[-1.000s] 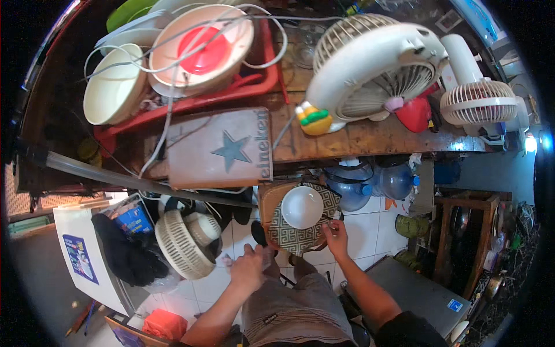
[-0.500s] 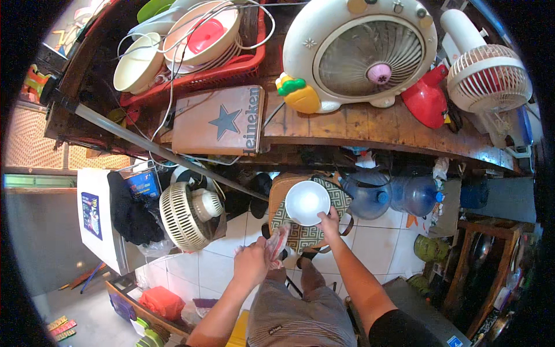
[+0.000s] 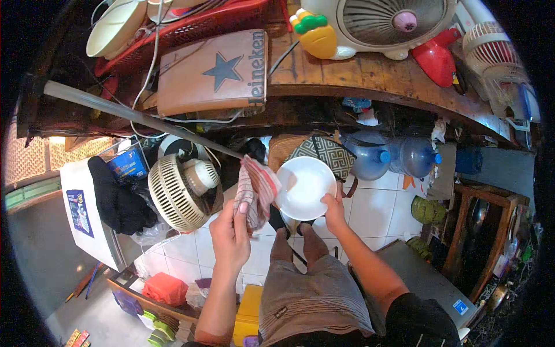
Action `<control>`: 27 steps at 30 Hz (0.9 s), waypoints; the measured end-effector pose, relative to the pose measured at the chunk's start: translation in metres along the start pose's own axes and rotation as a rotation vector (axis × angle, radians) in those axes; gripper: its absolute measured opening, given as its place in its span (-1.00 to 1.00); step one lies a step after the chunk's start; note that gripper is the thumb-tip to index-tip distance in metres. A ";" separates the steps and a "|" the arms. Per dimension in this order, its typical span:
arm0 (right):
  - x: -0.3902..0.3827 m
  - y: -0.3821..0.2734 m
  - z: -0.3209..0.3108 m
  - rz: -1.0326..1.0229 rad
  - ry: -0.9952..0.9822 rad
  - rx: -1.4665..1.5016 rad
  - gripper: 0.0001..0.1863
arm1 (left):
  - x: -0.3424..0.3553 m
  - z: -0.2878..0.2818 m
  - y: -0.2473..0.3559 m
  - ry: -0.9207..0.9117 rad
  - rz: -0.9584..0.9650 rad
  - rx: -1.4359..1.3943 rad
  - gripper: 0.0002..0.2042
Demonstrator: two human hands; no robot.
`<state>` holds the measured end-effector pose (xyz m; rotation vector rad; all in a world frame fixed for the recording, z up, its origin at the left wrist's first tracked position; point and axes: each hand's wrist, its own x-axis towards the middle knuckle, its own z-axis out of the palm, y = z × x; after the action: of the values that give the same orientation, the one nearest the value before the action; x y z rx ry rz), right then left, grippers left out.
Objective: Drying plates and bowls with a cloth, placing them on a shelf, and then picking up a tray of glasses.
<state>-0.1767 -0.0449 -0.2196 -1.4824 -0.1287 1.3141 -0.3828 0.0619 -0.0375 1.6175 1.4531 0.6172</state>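
My right hand [image 3: 336, 211] grips the right rim of a white bowl [image 3: 302, 185], held above the floor. My left hand [image 3: 230, 225] holds a crumpled red-and-cream striped cloth [image 3: 256, 186], raised just left of the bowl. Behind the bowl, a bag with a square maze pattern [image 3: 324, 150] rests on a brown seat [image 3: 280, 147], partly hidden by the bowl.
A wooden counter [image 3: 358, 78] carries fans [image 3: 483, 43], a red basket [image 3: 202, 17] and a tan star-marked case [image 3: 185, 69]. Below are water jugs [image 3: 370, 162], an old fan [image 3: 176, 199], a white box [image 3: 81, 214] and a wooden stand [image 3: 480, 254]. A metal pole [image 3: 139, 118] slants across the left.
The bowl has been lifted off the patterned bag by my right hand and brought closer. My left hand has risen with the cloth toward the bowl. The view has shifted, lowering the counter's visible part.
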 end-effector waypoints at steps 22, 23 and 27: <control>-0.210 -0.118 0.041 -0.365 0.058 0.266 -0.57 | -0.058 -0.003 0.130 -0.484 0.968 0.587 -0.60; -0.219 -0.131 0.036 -0.371 0.078 0.261 -0.59 | -0.061 0.000 0.137 -0.542 0.968 0.573 -0.62; -0.250 -0.158 0.007 -0.449 0.116 0.298 -0.55 | -0.089 0.005 0.183 -0.836 0.918 0.557 -0.69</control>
<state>-0.1919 -0.1463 0.0582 -1.1855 -0.1707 0.8421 -0.2977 -0.0173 0.1292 2.5546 0.2034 -0.0724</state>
